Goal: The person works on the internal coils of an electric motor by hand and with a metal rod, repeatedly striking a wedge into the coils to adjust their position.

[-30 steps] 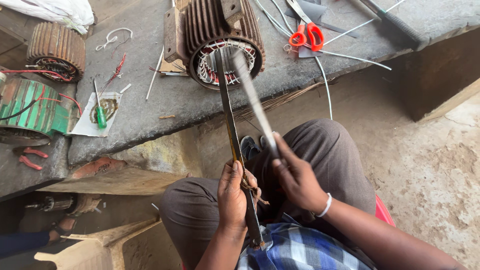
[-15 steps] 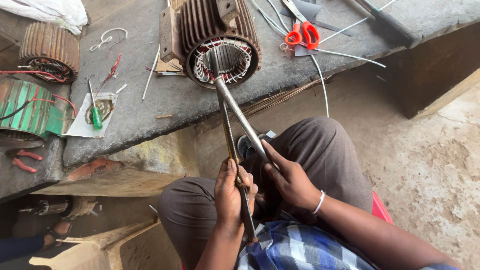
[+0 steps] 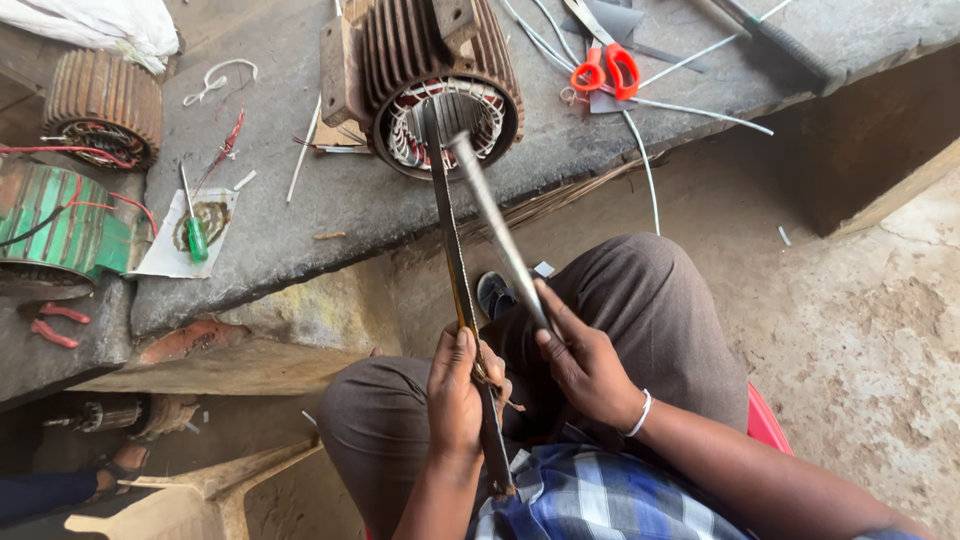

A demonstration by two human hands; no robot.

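At lower centre of the frame, left hand [image 3: 455, 395] clenched round a long dark flat strip [image 3: 452, 240], fingers wrapped tight; strip's far tip inside the ribbed motor stator [image 3: 435, 75] at upper centre, on the grey stone slab [image 3: 300, 220]. Just right, right hand [image 3: 585, 365] pinching a blurred metal rod [image 3: 495, 225], fingers closed on its lower end, top angled toward the stator mouth. Upper right: red-handled scissors [image 3: 605, 70]. At left: green screwdriver [image 3: 195, 235].
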